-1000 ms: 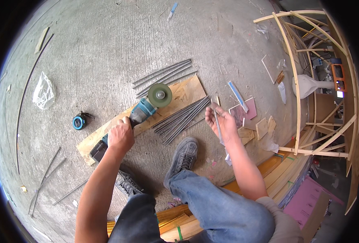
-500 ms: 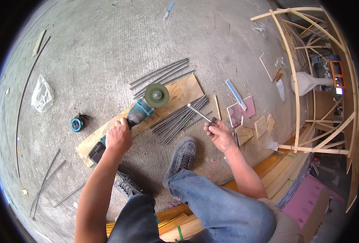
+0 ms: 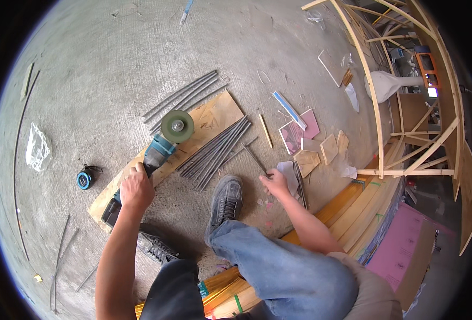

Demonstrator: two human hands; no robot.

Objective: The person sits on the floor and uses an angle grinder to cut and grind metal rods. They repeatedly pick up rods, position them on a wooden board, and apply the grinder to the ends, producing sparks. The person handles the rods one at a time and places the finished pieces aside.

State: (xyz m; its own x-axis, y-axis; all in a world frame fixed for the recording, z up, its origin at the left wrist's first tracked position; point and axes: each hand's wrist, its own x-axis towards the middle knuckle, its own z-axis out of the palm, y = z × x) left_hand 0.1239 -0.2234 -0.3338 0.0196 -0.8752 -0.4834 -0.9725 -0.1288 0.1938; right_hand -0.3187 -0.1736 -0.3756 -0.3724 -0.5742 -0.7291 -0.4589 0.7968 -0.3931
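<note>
My left hand (image 3: 137, 188) is wrapped round the body of a teal and black angle grinder (image 3: 160, 151). The grinder rests on a long wooden board (image 3: 226, 113), its green cutting disc (image 3: 171, 134) facing up. Low over the floor, my right hand (image 3: 277, 184) grips one end of a short metal rod (image 3: 254, 159), whose far end points away to the left. A bundle of similar rods (image 3: 214, 151) lies partly against the board's near side. More rods (image 3: 182, 96) lie along its far side.
A tape measure (image 3: 85, 179) and a clear plastic bag (image 3: 37, 148) lie at left. To the right are a pencil (image 3: 265, 131), a blue-and-white strip (image 3: 289, 110), pink foam pieces (image 3: 310, 124) and wood offcuts (image 3: 329, 148). A wooden frame (image 3: 375, 101) stands beyond them.
My right hand has gone down toward the floor with the rod, which now slants the same way but lower. My left hand stays on the grinder. The whole view has shifted somewhat.
</note>
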